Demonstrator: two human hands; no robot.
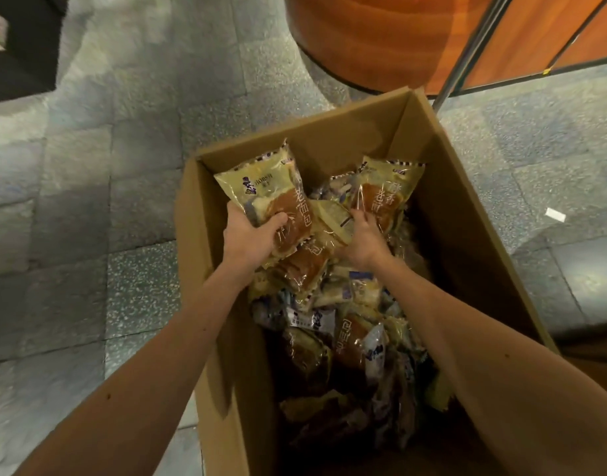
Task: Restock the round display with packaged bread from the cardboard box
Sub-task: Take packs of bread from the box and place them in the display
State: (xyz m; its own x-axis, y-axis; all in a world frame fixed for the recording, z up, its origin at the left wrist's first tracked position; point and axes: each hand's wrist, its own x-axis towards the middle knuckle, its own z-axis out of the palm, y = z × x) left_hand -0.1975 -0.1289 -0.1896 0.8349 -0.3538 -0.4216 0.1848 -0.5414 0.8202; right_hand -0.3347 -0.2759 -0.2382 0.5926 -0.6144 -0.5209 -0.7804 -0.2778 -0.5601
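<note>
Cardboard box [212,304] sits on the grey floor [106,166], heaped with wrapped loaves [329,321]. At its far-left corner the left hand [250,235] grips a bread packet [261,180], fingers curled round it. Toward the far-right wall the right hand [362,242] pinches a second packet [388,187]. The round display [364,39] stands beyond the far edge.

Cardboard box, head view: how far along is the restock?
Done: cannot tell. Only the curved orange side of the round display shows, not its shelves. In hand: the left hand grips one bread pack and the right hand grips a second pack, both within the cardboard box. Left: a deep pile of packs fills the box, so most of the job likely remains.
</note>
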